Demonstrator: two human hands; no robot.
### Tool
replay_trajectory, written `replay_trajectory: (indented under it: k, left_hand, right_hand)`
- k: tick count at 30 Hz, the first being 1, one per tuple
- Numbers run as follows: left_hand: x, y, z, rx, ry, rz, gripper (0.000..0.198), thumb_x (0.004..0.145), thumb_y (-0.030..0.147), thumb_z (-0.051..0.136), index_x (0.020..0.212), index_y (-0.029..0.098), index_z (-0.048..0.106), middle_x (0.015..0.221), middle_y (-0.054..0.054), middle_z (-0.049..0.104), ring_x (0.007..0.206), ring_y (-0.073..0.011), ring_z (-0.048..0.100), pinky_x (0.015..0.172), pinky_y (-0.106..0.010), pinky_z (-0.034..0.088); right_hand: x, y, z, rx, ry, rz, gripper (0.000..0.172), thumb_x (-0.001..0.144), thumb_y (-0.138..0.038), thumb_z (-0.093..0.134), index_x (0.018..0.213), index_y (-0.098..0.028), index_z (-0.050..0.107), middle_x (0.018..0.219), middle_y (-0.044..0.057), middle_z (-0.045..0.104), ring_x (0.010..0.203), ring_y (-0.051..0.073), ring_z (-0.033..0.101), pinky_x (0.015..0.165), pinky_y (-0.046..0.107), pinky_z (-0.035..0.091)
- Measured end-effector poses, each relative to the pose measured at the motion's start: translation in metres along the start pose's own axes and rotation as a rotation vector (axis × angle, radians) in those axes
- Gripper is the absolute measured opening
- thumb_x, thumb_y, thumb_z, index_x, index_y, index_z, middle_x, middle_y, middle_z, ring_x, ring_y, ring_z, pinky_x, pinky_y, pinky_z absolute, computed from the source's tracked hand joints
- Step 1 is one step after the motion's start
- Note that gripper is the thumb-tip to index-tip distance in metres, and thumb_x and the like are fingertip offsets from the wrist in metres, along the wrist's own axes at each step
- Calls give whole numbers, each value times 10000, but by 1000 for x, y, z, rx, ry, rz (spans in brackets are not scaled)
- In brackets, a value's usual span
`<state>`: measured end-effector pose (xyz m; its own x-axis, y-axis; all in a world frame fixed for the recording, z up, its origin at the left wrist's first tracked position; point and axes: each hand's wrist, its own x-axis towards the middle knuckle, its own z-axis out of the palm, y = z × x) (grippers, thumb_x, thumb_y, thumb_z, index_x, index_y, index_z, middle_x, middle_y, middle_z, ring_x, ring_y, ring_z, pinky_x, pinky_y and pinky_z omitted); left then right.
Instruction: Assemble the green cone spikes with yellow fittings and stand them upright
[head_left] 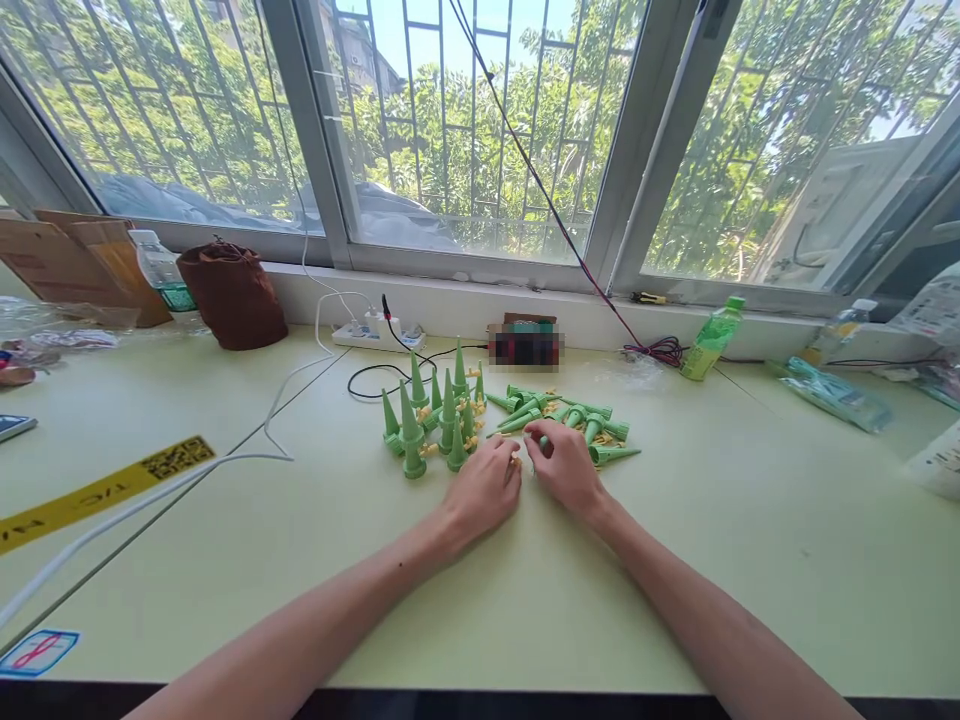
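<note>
Several green plastic cones stand upright in a cluster (pixel 431 420) on the pale green table (pixel 300 540). A heap of the same green cones lies on its side (pixel 577 415), mixed with small yellow parts. My left hand (pixel 486 488) rests knuckles up just right of the standing cluster, fingers curled, with a small yellow piece (pixel 516 462) at its fingertips. Close beside it, my right hand (pixel 564 462) has its fingers pinched on a green cone at the near edge of the heap. The two hands nearly touch.
A white power strip (pixel 377 332) with cables lies by the window sill. A brown pouch (pixel 234 295), a water bottle (pixel 161 268) and cardboard stand at back left. A green bottle (pixel 712 338) and plastic bags are at right. A yellow label strip (pixel 105 490) lies at left.
</note>
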<state>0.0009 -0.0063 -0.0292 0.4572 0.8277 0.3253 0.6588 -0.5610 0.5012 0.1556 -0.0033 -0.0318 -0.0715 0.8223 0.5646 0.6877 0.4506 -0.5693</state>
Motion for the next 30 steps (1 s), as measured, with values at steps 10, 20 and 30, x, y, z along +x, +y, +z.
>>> replay_trajectory:
  k: [10,20,30]
  left_hand:
    - [1,3,-3,-110,66,4,364,854,153,507,1217,185,510,983,-65,617,903,-202,593,833,-343,478]
    - [4,1,-5,-173,124,67,379,817,78,504,1173,198,556,1056,-80,638,937,-202,608,816,-312,476]
    - [3,1,-7,-126,121,9,190,871,92,415,902,189,575,857,-42,595,748,-162,552,690,-269,427]
  right_hand:
    - [-3,-14,-5,175,15,-52,182,898,-271,505,938,-194,665,816,39,671,533,125,507,544,251,440]
    - [-9,-25,-7,238,-48,-167,171,906,-253,514,917,-189,671,740,36,659,577,127,545,556,246,455]
    - [-9,-23,-6,406,12,-126,159,922,-227,523,992,-209,665,872,34,709,664,135,655,615,248,546]
